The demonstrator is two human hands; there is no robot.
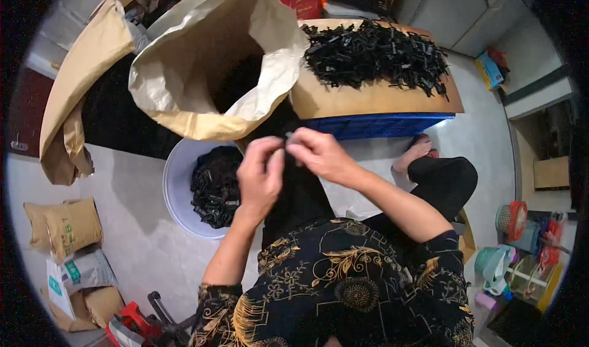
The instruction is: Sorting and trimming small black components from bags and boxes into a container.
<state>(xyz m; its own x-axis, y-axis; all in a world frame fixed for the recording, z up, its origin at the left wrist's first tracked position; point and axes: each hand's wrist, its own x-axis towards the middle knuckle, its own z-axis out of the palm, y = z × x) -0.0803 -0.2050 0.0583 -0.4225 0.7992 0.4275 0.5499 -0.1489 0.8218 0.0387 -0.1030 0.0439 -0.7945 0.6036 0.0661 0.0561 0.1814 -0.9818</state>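
My left hand (261, 176) and my right hand (324, 157) meet in front of my body, thumbs and fingers pinched together. A tiny dark and greyish bit shows between the fingertips, too small to name. Just beyond them gapes a large paper sack (184, 123) with a pale lining, its mouth rolled open and its inside dark. Below the sack, left of my left hand, a white bucket (173, 206) holds many small black plastic parts (215, 187). A heap of similar black parts (374, 55) covers much of a tan board (368, 101) at the far right.
Under the board sits a blue crate (374, 126). Brown paper bags (67, 227) stand on the floor at left, near a red and black object (132, 325). Folded brown paper (80, 95) leans beside the sack. My bare foot (414, 154) rests right of the crate's front.
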